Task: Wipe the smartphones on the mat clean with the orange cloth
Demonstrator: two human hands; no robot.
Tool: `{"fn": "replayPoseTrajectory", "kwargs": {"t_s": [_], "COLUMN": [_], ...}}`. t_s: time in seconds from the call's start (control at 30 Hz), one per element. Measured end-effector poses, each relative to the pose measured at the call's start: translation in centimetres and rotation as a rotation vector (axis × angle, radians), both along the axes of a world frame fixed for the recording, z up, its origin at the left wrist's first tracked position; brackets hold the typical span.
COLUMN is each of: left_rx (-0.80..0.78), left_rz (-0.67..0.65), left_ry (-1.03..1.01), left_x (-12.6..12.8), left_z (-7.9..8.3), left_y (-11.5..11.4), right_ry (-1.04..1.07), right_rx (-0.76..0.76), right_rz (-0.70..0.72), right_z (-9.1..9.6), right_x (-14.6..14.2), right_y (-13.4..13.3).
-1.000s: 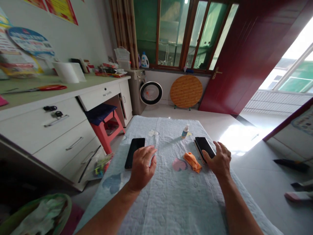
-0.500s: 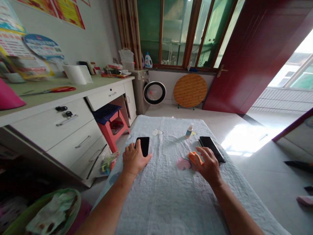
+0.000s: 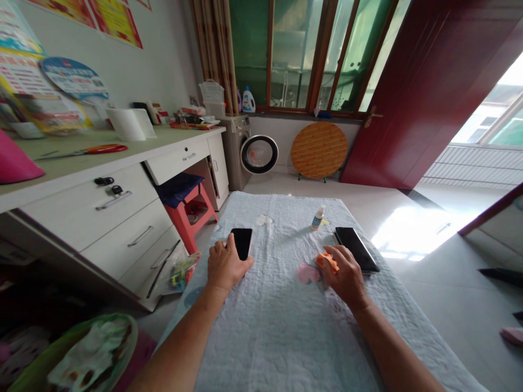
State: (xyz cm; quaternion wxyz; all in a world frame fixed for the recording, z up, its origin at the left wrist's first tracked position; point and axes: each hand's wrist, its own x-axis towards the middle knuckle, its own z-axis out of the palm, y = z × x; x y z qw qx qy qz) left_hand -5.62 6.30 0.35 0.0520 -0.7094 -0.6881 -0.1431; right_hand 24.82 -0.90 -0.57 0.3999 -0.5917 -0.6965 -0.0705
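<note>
A smartphone (image 3: 242, 243) with a dark screen lies on the light blue quilted cover (image 3: 269, 326). My left hand (image 3: 227, 265) grips its near part, thumb along the right edge and fingers at the left. To the right, my right hand (image 3: 344, 270) has its fingers closed on a small crumpled orange cloth (image 3: 327, 262), which rests on the cover. Just beyond that hand is a flat, glossy black rectangular object (image 3: 356, 249); its exact kind is unclear. A small clear spray bottle (image 3: 317, 218) with a blue label stands upright farther back.
Along the left runs a white desk (image 3: 102, 228) with scissors (image 3: 93, 149) and a paper roll (image 3: 126, 124) on top. A pink stool (image 3: 192, 215) is tucked beneath it. A waste bin (image 3: 131, 348) stands at lower left. A washing machine (image 3: 232, 158) has its door open.
My right hand's fingers have lowered and closed onto the orange cloth. My left hand stays on the smartphone. The view has shifted very slightly.
</note>
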Motion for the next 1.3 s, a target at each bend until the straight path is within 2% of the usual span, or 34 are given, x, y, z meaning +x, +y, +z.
{"fn": "replayPoseTrajectory", "kwargs": {"t_s": [0.2,0.37,0.47,0.57,0.67,0.77,0.87,1.0,1.13,1.3], "left_rx": [0.023,0.143,0.254,0.279,0.181,0.031,-0.061,-0.076,-0.094,-0.15], "left_rz": [0.02,-0.02,-0.101,-0.261,-0.414,-0.505,-0.498,-0.425,-0.348,-0.324], "left_ry": [-0.015,-0.05,-0.113,-0.206,-0.307,-0.363,-0.357,-0.291,-0.226,-0.153], "left_x": [0.2,0.2,0.8,2.3,4.2,5.9,6.9,7.4,7.5,7.5], "left_z": [-0.1,1.2,2.5,3.0,2.3,1.0,-0.2,-0.9,-1.1,-0.7], "left_y": [0.1,-0.4,-1.3,-2.8,-4.5,-5.7,-6.1,-5.7,-5.4,-5.4], "right_ry": [0.011,0.028,0.012,-0.027,-0.063,-0.099,-0.128,-0.147,-0.164,-0.155], "right_rx": [-0.015,-0.014,0.01,0.02,-0.003,-0.061,-0.143,-0.229,-0.274,-0.349], "right_rz": [-0.016,-0.033,-0.05,-0.028,0.003,0.012,-0.002,-0.03,-0.056,-0.056], "right_z": [-0.4,-0.3,-0.1,0.2,0.4,0.6,0.5,0.2,-0.1,-0.7], "right_x": [0.2,0.3,0.3,0.1,-0.1,-0.3,-0.3,-0.2,-0.4,-0.4], "right_y": [0.1,0.0,-0.1,-0.1,-0.2,-0.2,-0.3,-0.3,-0.1,0.2]}}
